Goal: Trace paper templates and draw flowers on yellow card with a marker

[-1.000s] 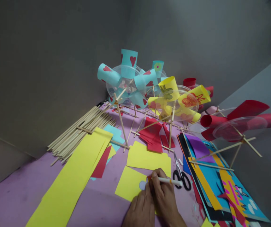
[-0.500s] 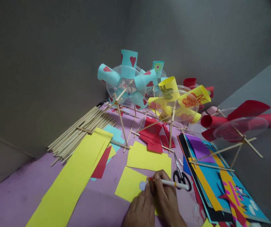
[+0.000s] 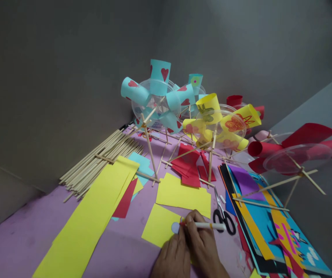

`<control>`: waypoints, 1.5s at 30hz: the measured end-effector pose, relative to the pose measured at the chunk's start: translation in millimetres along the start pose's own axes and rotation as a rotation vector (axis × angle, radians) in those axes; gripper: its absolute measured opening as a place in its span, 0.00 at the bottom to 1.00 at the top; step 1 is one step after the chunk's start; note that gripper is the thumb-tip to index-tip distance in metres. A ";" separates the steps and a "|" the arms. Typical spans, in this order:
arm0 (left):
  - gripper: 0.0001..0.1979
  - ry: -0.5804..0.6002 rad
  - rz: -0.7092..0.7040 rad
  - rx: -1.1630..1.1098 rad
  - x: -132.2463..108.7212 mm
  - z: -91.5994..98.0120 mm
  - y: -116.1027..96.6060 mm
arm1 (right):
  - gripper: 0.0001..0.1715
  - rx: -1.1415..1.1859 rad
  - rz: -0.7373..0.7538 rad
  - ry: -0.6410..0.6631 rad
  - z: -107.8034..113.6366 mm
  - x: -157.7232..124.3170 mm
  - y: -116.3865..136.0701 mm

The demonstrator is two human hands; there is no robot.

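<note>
My right hand grips a white-barrelled marker with a red tip, which points left toward a small pale round disc. That disc lies on a yellow paper piece in front of me. My left hand rests flat on the same paper, fingers stretched forward and close to the disc. Its fingertips are partly hidden beside the right hand. Just beyond lies another yellow sheet. Black-handled scissors lie to the right of the marker, blades pointing away.
Long yellow strips and a bundle of wooden sticks lie left. Red paper pieces sit farther back. Stick-framed wheels with blue cups, yellow cups and red cups stand behind. Coloured sheets are stacked right.
The marker has shifted slightly left, and its tip now sits nearer the disc. My left hand has stayed in nearly the same place. The whole view has shifted slightly.
</note>
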State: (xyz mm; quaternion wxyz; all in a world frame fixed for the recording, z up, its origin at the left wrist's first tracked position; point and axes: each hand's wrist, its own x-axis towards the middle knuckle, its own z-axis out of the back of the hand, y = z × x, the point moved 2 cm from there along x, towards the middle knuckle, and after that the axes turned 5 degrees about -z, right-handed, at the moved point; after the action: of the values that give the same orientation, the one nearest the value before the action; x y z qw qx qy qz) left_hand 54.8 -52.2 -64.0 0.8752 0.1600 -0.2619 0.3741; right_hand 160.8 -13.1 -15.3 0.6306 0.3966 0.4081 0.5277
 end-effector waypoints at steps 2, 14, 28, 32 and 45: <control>0.16 -0.002 0.009 -0.004 0.6 0.3 0.2 | 0.20 -0.005 0.001 0.004 -0.2 0.3 1.0; 0.16 -0.015 0.053 0.024 -3.5 -2.4 -2.8 | 0.18 -0.011 0.010 -0.001 -1.3 0.5 2.7; 0.15 0.035 0.050 0.040 1.7 4.5 -1.7 | 0.19 -0.001 0.002 0.022 -1.4 -0.6 1.5; 0.15 0.074 0.052 0.046 2.6 9.9 -1.7 | 0.19 -0.009 -0.005 0.023 -1.8 -1.1 2.2; 0.15 0.089 0.059 0.040 4.2 11.5 -2.3 | 0.21 -0.041 0.001 0.039 -0.3 -0.7 4.2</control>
State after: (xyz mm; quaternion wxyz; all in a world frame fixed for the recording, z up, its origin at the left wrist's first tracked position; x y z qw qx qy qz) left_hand 55.1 -56.8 -52.4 0.8713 0.1529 -0.2197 0.4114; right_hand 159.1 -13.3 -11.4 0.6302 0.3734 0.4094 0.5438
